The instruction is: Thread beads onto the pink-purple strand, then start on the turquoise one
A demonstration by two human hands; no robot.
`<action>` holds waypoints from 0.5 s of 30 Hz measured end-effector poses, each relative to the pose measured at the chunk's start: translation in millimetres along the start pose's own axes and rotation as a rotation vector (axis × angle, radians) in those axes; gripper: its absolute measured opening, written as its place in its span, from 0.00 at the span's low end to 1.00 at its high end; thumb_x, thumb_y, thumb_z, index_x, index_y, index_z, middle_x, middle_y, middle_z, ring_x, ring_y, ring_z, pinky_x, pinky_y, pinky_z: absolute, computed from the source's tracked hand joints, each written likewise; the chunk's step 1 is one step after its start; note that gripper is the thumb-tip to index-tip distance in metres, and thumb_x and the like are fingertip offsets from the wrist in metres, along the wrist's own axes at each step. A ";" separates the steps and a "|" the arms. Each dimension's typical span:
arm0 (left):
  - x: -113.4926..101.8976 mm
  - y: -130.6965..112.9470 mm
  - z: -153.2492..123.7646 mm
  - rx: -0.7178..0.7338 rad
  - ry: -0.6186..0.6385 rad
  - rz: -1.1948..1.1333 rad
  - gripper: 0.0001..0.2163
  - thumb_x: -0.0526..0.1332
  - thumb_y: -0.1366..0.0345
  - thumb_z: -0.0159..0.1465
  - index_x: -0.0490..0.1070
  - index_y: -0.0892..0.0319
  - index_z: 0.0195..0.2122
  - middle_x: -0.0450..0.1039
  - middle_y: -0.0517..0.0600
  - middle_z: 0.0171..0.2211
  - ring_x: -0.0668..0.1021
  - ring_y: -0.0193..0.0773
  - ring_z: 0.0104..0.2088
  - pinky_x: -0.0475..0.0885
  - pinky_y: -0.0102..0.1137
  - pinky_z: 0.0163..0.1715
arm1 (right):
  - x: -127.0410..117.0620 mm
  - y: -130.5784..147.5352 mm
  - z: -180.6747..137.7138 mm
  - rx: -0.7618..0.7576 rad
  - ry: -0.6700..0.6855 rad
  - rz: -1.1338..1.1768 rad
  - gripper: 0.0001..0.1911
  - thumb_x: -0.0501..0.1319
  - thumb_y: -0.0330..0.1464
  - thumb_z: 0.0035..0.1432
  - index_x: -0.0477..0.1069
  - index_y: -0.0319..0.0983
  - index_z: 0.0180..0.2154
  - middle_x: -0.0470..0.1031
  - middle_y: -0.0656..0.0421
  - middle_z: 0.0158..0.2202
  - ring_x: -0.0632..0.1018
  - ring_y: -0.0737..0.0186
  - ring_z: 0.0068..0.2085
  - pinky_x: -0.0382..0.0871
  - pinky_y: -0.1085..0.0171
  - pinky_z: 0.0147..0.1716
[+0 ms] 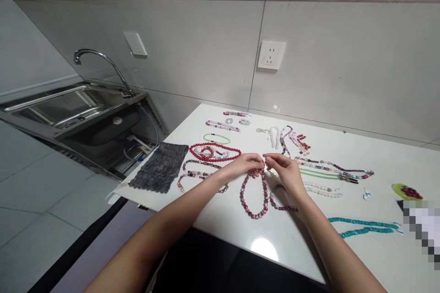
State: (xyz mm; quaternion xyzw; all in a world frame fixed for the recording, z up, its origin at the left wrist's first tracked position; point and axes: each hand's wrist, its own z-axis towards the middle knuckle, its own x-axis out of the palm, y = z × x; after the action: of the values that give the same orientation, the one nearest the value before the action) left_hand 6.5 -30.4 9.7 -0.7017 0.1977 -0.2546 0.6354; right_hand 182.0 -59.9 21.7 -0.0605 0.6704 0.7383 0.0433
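Note:
A loop of dark red mottled beads [242,197], a bead necklace, hangs down toward the counter's front edge, its lower part lying on the white top. My left hand [248,164] is closed on the upper end of this loop, fingertips pinched together. Just to its right, my right hand [286,169] has thumb and forefinger pressed together close to the same end; whatever they pinch is too small to make out. Under my right wrist lies another mottled bead strand [272,202], partly hidden by the hand.
Left of my hands are a red bead necklace [216,160], multicoloured strands [194,162] and a dark grey cloth [160,167]. Green strands [319,172] and turquoise strands [364,230] lie to the right, with a yellow-green dish [398,191] beyond. A metal sink [65,100] stands far left.

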 end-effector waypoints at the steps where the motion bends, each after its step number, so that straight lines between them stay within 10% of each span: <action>1: -0.3 0.1 0.0 0.000 -0.005 0.004 0.09 0.63 0.60 0.57 0.72 0.61 0.34 0.70 0.51 0.36 0.74 0.32 0.33 0.69 0.30 0.36 | -0.9 -0.2 0.3 0.002 -0.010 -0.006 0.15 0.63 0.43 0.55 0.78 0.39 0.38 0.79 0.54 0.38 0.77 0.57 0.39 0.68 0.60 0.41; 15: -0.7 1.7 -0.6 0.024 -0.015 0.023 0.11 0.63 0.59 0.58 0.72 0.61 0.36 0.70 0.50 0.34 0.74 0.31 0.31 0.70 0.29 0.35 | -1.3 0.8 -0.2 -0.051 0.018 -0.132 0.14 0.63 0.44 0.55 0.76 0.40 0.34 0.79 0.54 0.37 0.77 0.57 0.37 0.69 0.60 0.39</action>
State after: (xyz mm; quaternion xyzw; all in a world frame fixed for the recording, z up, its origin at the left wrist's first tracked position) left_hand 5.7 -30.7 8.0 -0.6937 0.1978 -0.2442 0.6481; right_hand 183.2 -60.2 22.7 -0.1123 0.6465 0.7499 0.0843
